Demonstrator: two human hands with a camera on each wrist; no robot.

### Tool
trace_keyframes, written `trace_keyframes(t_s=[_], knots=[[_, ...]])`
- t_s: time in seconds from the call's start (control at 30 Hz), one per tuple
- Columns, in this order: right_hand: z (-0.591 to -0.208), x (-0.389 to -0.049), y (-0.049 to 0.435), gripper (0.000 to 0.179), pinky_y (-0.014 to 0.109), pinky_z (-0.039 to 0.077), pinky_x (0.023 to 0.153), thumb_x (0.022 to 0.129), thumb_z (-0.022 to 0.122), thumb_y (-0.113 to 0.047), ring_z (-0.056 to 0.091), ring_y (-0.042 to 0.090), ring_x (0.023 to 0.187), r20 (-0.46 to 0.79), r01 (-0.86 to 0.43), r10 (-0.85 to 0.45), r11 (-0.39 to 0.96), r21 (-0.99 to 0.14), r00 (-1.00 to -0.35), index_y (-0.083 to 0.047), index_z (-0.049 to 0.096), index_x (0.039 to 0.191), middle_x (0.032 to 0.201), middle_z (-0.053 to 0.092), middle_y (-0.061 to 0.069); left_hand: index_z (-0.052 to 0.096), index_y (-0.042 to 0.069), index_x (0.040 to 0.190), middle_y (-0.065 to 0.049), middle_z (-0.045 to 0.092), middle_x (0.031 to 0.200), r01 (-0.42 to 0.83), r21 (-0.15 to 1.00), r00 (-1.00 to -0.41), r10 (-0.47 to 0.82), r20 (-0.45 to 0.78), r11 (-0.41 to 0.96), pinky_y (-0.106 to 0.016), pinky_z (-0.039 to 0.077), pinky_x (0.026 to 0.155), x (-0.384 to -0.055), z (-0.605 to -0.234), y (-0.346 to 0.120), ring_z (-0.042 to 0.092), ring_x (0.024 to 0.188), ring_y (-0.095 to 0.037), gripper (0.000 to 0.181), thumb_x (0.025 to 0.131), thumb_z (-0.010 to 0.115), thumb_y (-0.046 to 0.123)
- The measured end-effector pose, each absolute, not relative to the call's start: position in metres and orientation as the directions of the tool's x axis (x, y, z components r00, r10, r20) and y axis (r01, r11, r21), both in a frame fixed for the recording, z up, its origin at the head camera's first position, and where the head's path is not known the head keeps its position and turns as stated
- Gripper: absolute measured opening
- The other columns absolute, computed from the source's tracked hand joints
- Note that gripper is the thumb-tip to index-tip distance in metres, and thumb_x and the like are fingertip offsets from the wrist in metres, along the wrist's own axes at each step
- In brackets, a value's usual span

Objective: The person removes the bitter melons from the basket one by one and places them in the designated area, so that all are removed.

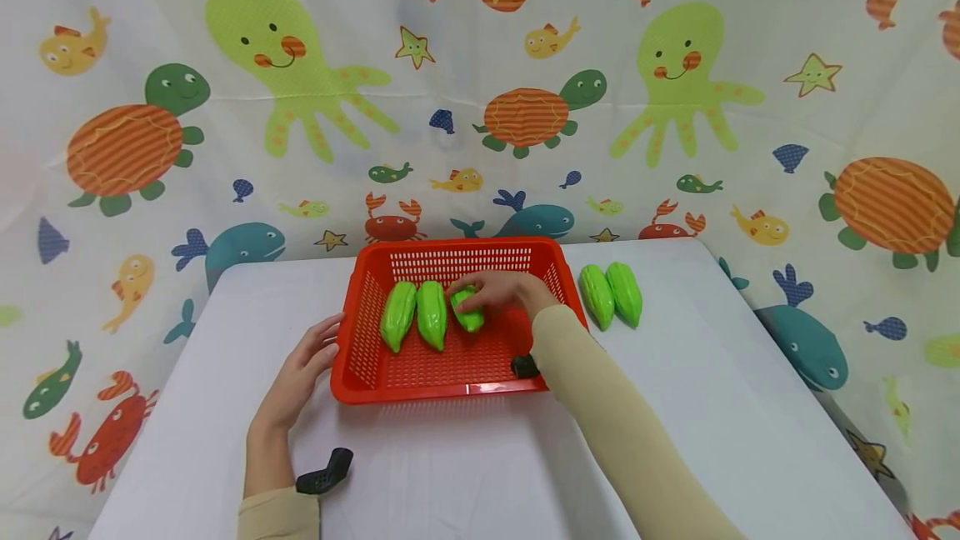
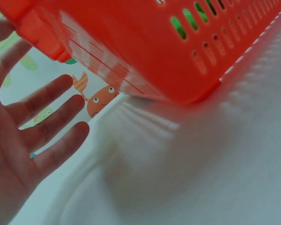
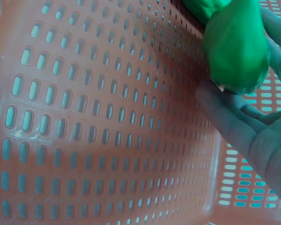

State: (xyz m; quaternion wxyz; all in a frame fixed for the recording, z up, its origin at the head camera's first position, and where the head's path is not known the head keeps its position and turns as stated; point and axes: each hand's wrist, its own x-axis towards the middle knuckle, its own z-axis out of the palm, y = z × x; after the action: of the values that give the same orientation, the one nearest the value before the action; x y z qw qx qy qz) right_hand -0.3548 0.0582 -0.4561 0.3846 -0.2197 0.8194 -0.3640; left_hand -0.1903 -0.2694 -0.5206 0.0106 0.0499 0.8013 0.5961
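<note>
A red plastic basket (image 1: 450,390) with slotted walls stands on the white table. Inside it, two glossy green ridged fruits (image 1: 398,317) lie side by side, left of a third green ridged fruit (image 1: 469,321). My right hand (image 1: 491,290) reaches in from the right and grips this third one, its fingers partly covering it. In the right wrist view the thumb and fingers curl round the fruit (image 3: 239,47) just over the slotted floor. At the basket's left side is my left hand (image 1: 300,365), fingertips right at the rim; the left wrist view shows its fingers spread and fairly straight.
Two more green ridged fruits (image 1: 613,297) lie together on the table, just right of the basket. Behind the table hangs a curtain (image 1: 465,48) printed with sea animals. A black wrist device (image 1: 326,473) sticks out from the left wrist.
</note>
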Motion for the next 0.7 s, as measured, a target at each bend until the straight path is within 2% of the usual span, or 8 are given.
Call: trace_keyframes(t_s=[0.33, 0.7], knots=[[-0.4594, -0.3563, 0.0607, 0.045, 0.038, 0.045, 0.098, 0.091, 0.068, -0.03, 0.046, 0.023, 0.116, -0.45, -0.11, -0.638, 0.642, -0.759, -0.625, -0.019, 0.06, 0.134, 0.131, 0.051, 0.005, 0.032, 0.022, 0.153, -0.012, 0.036, 0.153, 0.086, 0.959, -0.993, 0.103, 0.06, 0.272, -0.021, 0.044, 0.092, -0.1907, -0.5217, -0.2707, 0.042, 0.126, -0.008, 0.054, 0.103, 0.047, 0.032], [-0.4538, -0.3582, 0.0634, 0.042, 0.033, 0.046, 0.093, 0.094, 0.066, -0.028, 0.046, 0.021, 0.115, -0.447, -0.149, -0.671, 0.636, -0.757, -0.592, -0.019, 0.061, 0.134, 0.128, 0.053, 0.003, 0.031, 0.023, 0.153, -0.01, 0.036, 0.153, 0.073, 0.954, -0.994, 0.096, 0.047, 0.291, -0.026, 0.043, 0.094, -0.1893, -0.521, -0.2697, 0.04, 0.131, -0.018, 0.055, 0.102, 0.047, 0.034]])
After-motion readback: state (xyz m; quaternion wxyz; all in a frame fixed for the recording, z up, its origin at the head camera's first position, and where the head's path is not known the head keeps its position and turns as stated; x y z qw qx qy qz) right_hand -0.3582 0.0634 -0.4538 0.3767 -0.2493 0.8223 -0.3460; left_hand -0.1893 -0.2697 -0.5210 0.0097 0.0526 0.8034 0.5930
